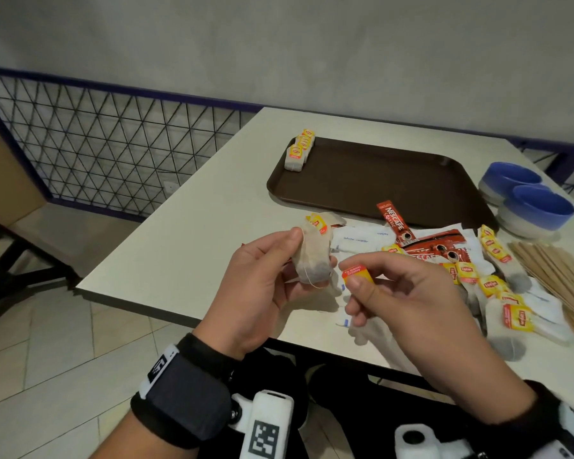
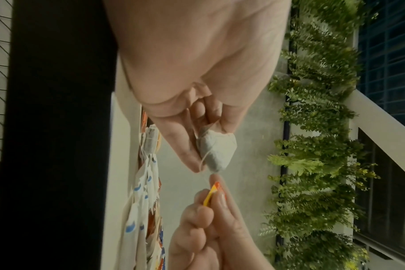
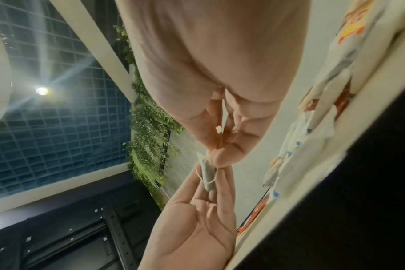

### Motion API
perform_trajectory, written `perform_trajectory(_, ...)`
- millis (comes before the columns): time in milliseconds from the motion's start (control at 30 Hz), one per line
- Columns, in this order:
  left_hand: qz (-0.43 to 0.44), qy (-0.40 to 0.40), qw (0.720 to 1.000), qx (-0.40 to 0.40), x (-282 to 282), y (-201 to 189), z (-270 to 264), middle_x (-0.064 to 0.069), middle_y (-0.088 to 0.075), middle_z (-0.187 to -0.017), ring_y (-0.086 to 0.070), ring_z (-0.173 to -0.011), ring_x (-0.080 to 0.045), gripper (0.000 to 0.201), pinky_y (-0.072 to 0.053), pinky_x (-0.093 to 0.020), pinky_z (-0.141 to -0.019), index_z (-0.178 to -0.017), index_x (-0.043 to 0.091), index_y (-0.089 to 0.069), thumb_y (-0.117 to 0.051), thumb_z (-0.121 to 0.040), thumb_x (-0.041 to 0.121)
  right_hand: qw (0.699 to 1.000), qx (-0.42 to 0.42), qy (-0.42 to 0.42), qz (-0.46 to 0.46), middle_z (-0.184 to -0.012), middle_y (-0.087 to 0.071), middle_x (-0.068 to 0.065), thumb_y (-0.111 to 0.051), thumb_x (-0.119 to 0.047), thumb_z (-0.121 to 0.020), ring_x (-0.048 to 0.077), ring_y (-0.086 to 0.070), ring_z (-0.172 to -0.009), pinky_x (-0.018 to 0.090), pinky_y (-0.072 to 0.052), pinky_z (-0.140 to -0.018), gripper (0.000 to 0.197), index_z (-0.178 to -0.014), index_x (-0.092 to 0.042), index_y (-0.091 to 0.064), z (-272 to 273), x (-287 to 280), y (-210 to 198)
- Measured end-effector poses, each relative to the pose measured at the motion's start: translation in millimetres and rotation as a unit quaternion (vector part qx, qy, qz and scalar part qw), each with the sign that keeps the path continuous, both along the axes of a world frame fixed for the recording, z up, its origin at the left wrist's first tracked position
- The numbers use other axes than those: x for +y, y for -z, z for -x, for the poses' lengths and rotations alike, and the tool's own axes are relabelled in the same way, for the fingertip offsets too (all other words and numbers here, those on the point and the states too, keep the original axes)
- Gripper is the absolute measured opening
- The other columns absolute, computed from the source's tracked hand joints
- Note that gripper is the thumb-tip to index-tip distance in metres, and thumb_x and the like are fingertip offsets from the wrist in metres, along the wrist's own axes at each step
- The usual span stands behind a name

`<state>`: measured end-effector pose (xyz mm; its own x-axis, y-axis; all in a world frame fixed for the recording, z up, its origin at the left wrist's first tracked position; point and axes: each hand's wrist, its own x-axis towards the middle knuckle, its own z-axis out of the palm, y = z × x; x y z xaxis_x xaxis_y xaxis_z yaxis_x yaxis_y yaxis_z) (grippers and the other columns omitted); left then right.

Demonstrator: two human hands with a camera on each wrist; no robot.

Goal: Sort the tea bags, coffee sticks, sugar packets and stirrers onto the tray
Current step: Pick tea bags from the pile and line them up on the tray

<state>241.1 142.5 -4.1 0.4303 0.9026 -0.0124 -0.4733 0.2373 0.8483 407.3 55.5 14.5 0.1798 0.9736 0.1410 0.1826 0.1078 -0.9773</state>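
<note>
One tea bag hangs above the counter's near edge in the left hand, thumb and fingers curled round its pouch in a narrow grip, while the right hand just beside it pinches the bag's yellow tag, the string looping between the two. A few more tea bags sit stacked in the far left corner of the brown tray, and loose bags, sugar packets, coffee sticks and stirrers lie heaped between tray and hands. Two blue bowls stand right of the tray; behind are a grey wall and a wire-mesh rail, with tiled floor below.
</note>
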Motion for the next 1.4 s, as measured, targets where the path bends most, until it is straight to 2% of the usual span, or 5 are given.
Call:
perform_trajectory(200,0.006,0.037,0.999,0.005,1,-1,2,-0.014,-0.074,-0.094,-0.071,-0.079,-0.020,0.036,-0.060,-0.031,-0.061,-0.113,-0.006,-0.068,-0.049,-0.103,0.024,0.999,0.024,0.017,-0.012,-0.084,-0.070,0.007,-0.069,0.007,-0.089,0.024,-0.071,-0.069,0.030,-0.057,-0.063,0.037,-0.111,-0.023,-0.069,6,5,-4)
perform_trajectory(500,-0.037,0.085,0.995,0.036,1,3,2,-0.018,-0.070,-0.092,-0.067,-0.081,-0.023,0.043,-0.060,-0.035,-0.069,-0.109,-0.009,-0.068,-0.053,-0.096,0.030,0.999,0.037,0.019,-0.020,-0.074,-0.071,0.013,-0.068,0.006,-0.090,0.028,-0.069,-0.065,0.031,-0.060,-0.060,0.015,-0.095,-0.007,-0.074,6,2,-11)
perform_trajectory(1000,-0.051,0.083,0.994,0.054,-3,4,0,-0.019,-0.070,-0.084,-0.066,-0.071,-0.022,0.031,-0.057,-0.031,-0.061,-0.103,-0.006,-0.070,-0.047,-0.103,0.015,0.994,-0.072,0.049,-0.059,-0.067,-0.071,0.006,-0.070,0.002,-0.091,0.020,-0.067,-0.056,0.032,-0.060,-0.056,0.017,-0.090,-0.013,-0.078,12,0,-20)
perform_trajectory(1167,-0.058,0.082,0.993,0.059,-3,5,0,-0.021,-0.071,-0.092,-0.068,-0.078,-0.023,0.033,-0.058,-0.033,-0.064,-0.109,-0.007,-0.069,-0.046,-0.104,0.016,0.995,-0.055,0.073,-0.029,-0.071,-0.069,0.008,-0.070,0.000,-0.092,0.021,-0.070,-0.059,0.031,-0.059,-0.057,0.026,-0.112,-0.017,-0.070,11,1,-15)
perform_trajectory(1400,-0.061,0.084,0.993,0.060,-4,5,1,-0.020,-0.072,-0.091,-0.069,-0.078,-0.023,0.033,-0.057,-0.031,-0.061,-0.107,-0.009,-0.069,-0.047,-0.104,0.015,0.992,0.042,0.109,0.038,-0.073,-0.066,0.000,-0.073,-0.010,-0.090,0.017,-0.059,-0.067,0.031,-0.050,-0.057,0.011,-0.082,-0.016,-0.077,10,1,-13)
